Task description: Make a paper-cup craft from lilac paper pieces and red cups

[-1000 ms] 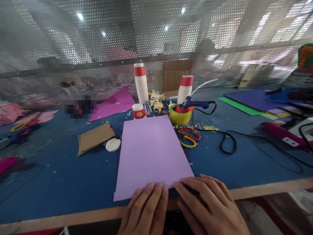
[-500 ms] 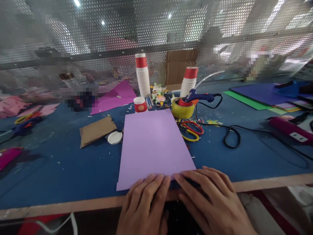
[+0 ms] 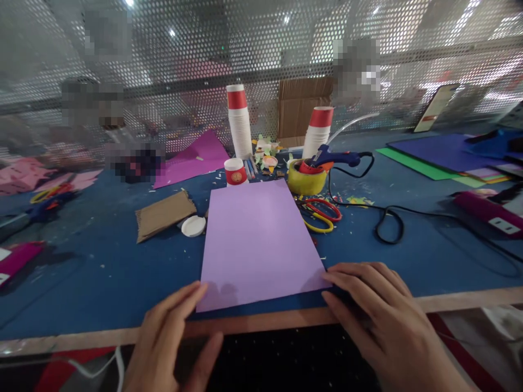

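Observation:
A light purple sheet lies flat on the blue table, its lower edge close to the wooden table edge. My left hand is at the sheet's lower left corner, fingertips touching or just beside it, thumb apart from the fingers. At the lower right corner, the fingertips of my right hand touch the sheet, with the thumb spread below. Neither hand grips anything. Beyond the sheet's far edge stands a red and white paper cup.
Scissors and yellow tape with a glue gun are right of the sheet. Left are corrugated cardboard and a white lid. Behind stand cup stacks and a perforated metal screen. A black cord crosses the right side.
My hands have moved apart from the middle of the sheet's near edge, the left to the lower left corner and the right to the lower right corner.

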A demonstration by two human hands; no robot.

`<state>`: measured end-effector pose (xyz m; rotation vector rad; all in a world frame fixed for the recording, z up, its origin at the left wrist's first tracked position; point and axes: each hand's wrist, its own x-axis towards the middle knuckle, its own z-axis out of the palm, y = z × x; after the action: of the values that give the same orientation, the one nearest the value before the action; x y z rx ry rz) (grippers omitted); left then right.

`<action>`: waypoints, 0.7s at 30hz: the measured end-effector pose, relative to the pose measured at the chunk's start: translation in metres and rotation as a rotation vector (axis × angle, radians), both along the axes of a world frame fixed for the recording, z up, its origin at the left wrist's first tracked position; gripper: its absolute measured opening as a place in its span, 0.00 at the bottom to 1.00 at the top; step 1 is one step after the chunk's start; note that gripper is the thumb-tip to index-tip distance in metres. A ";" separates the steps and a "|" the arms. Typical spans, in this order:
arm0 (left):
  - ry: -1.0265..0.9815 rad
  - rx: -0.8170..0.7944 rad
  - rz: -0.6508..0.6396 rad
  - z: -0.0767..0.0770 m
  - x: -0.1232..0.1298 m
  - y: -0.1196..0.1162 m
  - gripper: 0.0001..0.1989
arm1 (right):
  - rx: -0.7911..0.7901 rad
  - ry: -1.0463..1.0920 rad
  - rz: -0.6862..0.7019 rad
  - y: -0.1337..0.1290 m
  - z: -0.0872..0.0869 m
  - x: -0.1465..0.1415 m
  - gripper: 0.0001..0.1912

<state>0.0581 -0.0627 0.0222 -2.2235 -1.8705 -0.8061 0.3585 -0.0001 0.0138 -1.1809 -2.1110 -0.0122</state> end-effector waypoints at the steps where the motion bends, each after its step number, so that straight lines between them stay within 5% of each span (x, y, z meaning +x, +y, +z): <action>1: -0.088 -0.027 0.061 0.004 -0.002 0.003 0.25 | -0.020 0.002 0.000 0.001 -0.001 0.000 0.09; 16: -1.313 -0.429 0.177 0.035 -0.002 0.036 0.44 | -0.145 0.101 -0.014 0.007 0.001 0.001 0.06; 21: -1.450 -0.645 -0.021 0.045 0.004 0.039 0.42 | -0.149 0.127 0.008 0.006 0.004 0.001 0.05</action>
<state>0.0616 -0.0240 0.0672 -1.9552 -2.9109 -2.6010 0.3595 0.0055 0.0181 -1.2263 -2.0323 0.2215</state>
